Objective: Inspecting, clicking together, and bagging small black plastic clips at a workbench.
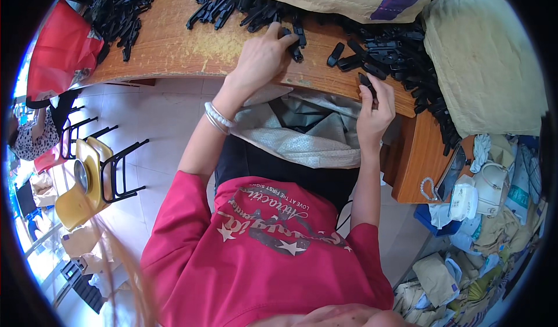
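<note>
My left hand [263, 57], with pale bracelets on the wrist, reaches onto the wooden table [174, 45]. Its fingers close round a small black plastic clip-like piece [295, 53] at the edge of a heap of similar pieces [256, 10]. Just over the table's front edge, my right hand [378, 109] pinches another black piece [366, 82] between thumb and fingers. Beside it on the right lies a second heap of black pieces [401, 54]. An open white woven sack [273, 132] hangs below the edge, between my forearms; dark material shows inside it.
Large tan sacks [488, 65] stand at the far side and right. At far left are a red bag [61, 51] and more black pieces [122, 19]. A phone [450, 173] and a white handbag [491, 187] sit at right. Yellow chairs [87, 182] stand on the left.
</note>
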The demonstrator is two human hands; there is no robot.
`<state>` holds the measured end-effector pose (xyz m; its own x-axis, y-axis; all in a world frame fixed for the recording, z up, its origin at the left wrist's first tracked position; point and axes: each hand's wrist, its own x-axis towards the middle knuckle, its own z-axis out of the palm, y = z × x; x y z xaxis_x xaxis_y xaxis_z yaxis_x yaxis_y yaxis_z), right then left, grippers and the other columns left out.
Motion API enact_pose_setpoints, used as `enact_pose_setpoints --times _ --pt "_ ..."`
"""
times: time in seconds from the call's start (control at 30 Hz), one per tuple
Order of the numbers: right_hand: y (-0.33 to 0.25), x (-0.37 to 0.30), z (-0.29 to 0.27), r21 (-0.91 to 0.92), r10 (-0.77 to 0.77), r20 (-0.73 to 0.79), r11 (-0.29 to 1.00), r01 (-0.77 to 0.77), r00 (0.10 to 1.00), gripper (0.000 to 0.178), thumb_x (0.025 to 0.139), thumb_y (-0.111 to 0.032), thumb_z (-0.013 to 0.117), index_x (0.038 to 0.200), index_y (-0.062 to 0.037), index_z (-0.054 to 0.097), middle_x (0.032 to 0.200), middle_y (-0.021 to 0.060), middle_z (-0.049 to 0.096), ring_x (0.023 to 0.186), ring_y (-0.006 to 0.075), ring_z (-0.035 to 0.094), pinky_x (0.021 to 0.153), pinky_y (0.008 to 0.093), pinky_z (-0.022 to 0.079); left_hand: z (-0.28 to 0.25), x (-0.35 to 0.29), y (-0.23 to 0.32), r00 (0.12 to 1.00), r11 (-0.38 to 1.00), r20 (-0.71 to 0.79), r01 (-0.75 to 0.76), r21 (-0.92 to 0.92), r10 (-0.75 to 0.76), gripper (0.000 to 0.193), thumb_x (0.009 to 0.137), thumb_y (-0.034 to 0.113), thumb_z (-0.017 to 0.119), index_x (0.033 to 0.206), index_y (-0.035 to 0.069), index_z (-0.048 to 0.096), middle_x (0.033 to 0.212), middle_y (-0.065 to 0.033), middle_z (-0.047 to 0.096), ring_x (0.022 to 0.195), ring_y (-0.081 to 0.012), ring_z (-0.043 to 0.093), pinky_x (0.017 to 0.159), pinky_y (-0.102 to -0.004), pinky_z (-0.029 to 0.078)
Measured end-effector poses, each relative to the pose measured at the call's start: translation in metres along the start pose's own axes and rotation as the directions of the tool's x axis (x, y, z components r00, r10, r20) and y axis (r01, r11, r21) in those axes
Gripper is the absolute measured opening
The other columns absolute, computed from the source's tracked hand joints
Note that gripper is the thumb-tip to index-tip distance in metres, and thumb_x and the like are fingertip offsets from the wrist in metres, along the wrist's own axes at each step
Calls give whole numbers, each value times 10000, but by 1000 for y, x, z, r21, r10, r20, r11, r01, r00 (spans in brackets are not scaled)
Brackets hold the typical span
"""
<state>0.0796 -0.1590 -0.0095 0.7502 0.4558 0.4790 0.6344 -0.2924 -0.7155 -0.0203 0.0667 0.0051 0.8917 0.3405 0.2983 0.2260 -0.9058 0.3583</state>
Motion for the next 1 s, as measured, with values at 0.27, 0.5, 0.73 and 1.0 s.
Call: enact_pose_setpoints --times 0.27,0.5,0.73,1.0 --pt "-4 -5 0 272 226 114 930 -249 968 254 888 6 581 1139 28 618 919 99 625 711 116 611 581 223 487 0 -6 8 989 983 -27 -148 -105 146 212 808 101 656 1006 49 605 911 -103 531 711 -267 595 599 -365 477" --pt "-38 -8 -8 585 91 565 657 -475 820 257 848 18 628 1103 47 626 915 111 640 734 134 649 651 225 521 -3 -16 43 976 246 144 181 -952 -163 232 779 15 693 958 26 547 820 -5 575 643 -61 524 514 -194 406" --pt "-46 -11 1 556 191 386 732 -393 902 237 851 48 613 1086 66 634 970 115 644 838 164 674 718 234 537 -16 -27 66 828 264 459 544 -797 -322 280 866 265 682 859 -15 669 591 1 579 492 -58 491 465 -226 395" --pt "-50 -8 -12 384 149 406 868 -316 902 222 826 46 639 1047 65 651 933 116 662 784 157 683 691 235 539 -13 -38 61 867 364 454 497 -787 -203 341 917 292 613 991 -35 682 622 -33 617 508 -64 520 488 -236 422"
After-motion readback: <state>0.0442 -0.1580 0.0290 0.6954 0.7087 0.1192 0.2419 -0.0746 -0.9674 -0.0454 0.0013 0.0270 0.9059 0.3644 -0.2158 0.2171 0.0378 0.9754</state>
